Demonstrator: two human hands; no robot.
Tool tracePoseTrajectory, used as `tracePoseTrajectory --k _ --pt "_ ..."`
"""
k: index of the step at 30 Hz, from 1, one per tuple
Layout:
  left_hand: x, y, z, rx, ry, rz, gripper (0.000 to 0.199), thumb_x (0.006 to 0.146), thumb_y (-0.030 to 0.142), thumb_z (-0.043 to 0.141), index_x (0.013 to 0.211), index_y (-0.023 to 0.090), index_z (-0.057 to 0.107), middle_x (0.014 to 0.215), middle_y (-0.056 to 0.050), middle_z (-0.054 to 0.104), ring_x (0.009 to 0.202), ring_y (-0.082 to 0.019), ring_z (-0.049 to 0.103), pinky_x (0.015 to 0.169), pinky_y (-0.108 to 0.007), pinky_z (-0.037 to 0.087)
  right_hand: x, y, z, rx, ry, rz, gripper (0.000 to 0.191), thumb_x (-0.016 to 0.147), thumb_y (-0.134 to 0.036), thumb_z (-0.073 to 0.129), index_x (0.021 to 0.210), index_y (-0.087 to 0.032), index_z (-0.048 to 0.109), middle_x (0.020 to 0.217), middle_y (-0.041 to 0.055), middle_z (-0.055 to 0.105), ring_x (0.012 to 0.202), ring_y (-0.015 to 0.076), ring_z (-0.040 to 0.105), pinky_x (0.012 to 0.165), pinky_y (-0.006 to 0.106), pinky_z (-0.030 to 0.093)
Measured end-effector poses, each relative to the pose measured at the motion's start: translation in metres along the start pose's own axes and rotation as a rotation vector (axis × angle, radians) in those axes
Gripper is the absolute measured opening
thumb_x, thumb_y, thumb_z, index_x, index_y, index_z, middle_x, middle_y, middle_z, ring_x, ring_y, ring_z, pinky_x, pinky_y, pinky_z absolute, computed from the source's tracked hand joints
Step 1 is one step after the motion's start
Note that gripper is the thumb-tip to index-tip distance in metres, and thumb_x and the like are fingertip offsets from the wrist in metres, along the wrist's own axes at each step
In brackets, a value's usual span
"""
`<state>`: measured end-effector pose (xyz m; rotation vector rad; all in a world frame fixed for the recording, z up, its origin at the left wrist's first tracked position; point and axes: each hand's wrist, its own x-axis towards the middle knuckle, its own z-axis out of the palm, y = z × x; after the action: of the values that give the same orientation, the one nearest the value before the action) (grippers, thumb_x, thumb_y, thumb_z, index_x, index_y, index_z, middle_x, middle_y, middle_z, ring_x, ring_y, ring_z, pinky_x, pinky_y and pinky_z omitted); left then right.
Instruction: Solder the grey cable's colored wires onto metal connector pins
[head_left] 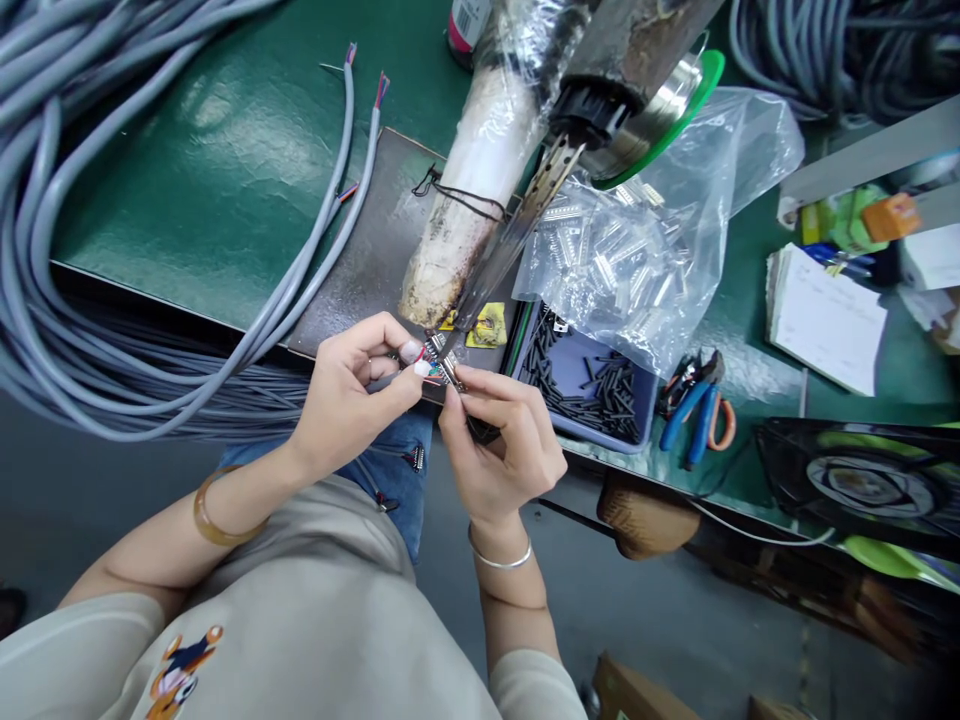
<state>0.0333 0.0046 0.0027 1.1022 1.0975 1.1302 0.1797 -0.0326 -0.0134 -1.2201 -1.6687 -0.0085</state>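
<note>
My left hand [349, 385] is closed in a pinch on thin coloured wires [433, 370] beneath the soldering iron. Between the fingertips of my right hand [510, 430] is a small metal pin connector [451, 371], held against the wire ends. The tip of a fixed soldering iron [491, 265] points down at the connector, touching it or very close; which of these I cannot tell. Beside the iron hangs a white wrapped tube [465, 190], its browned mouth just above my fingers. A yellow sponge piece [487, 326] lies behind the connector.
Grey cables [45, 200] are heaped at left, two stripped ends on the green table [180, 150]. Right are a tray [641, 400] of black sleeves, a plastic bag [622, 250] of connectors, blue-handled pliers [701, 410], a notepad [825, 315] and a black fan [862, 480]. A solder spool [675, 110] hangs above.
</note>
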Motion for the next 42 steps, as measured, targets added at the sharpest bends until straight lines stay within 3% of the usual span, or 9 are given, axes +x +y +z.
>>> tracePoseTrajectory --k 13,19,29,33,42 --pt "0.0006 0.0014 0.0002 -0.022 -0.018 0.038 0.014 0.076 0.018 0.071 0.076 0.016 0.057 0.074 0.001 0.060 0.060 -0.006 0.054 0.057 -0.015 0.047 0.0015 -0.0023 -0.0003 0.020 0.011 0.006 0.020 0.082 -0.004 0.075 0.085 -0.018 0.061 0.098 0.0054 0.077 0.083 0.0124 0.073 0.074 0.023 0.062" --pt "0.0030 0.0026 0.0018 -0.054 -0.022 0.057 0.012 0.074 0.014 0.069 0.076 0.015 0.058 0.069 0.003 0.058 0.049 -0.002 0.042 0.046 -0.013 0.036 0.0026 -0.0032 -0.0013 0.014 0.013 0.001 0.019 0.083 -0.005 0.073 0.084 -0.018 0.060 0.097 0.0054 0.078 0.085 0.0118 0.073 0.075 0.022 0.061" --pt "0.0023 -0.0030 -0.0028 -0.008 -0.014 -0.021 0.011 0.073 0.016 0.071 0.075 0.014 0.060 0.069 0.002 0.059 0.053 -0.004 0.046 0.048 -0.014 0.038 0.0006 -0.0008 0.0004 0.011 -0.034 -0.007 0.022 0.084 -0.005 0.072 0.082 -0.020 0.056 0.098 0.0057 0.077 0.084 0.0124 0.073 0.071 0.023 0.062" --pt "0.0017 -0.0009 -0.0004 0.011 -0.009 0.013 0.012 0.074 0.017 0.070 0.075 0.015 0.059 0.071 0.001 0.059 0.057 -0.005 0.049 0.052 -0.015 0.042 0.0002 -0.0010 0.0000 -0.004 -0.022 -0.006 0.021 0.085 -0.006 0.072 0.082 -0.020 0.056 0.096 0.0045 0.077 0.082 0.0117 0.072 0.071 0.023 0.062" --pt "-0.0004 -0.0001 0.0023 0.051 -0.009 0.043 0.011 0.075 0.016 0.067 0.074 0.015 0.056 0.069 0.002 0.055 0.052 -0.004 0.041 0.047 -0.015 0.033 0.0010 -0.0022 -0.0002 -0.007 -0.023 0.032 0.018 0.086 -0.008 0.073 0.084 -0.021 0.060 0.094 0.0014 0.074 0.083 0.0120 0.071 0.073 0.025 0.061"
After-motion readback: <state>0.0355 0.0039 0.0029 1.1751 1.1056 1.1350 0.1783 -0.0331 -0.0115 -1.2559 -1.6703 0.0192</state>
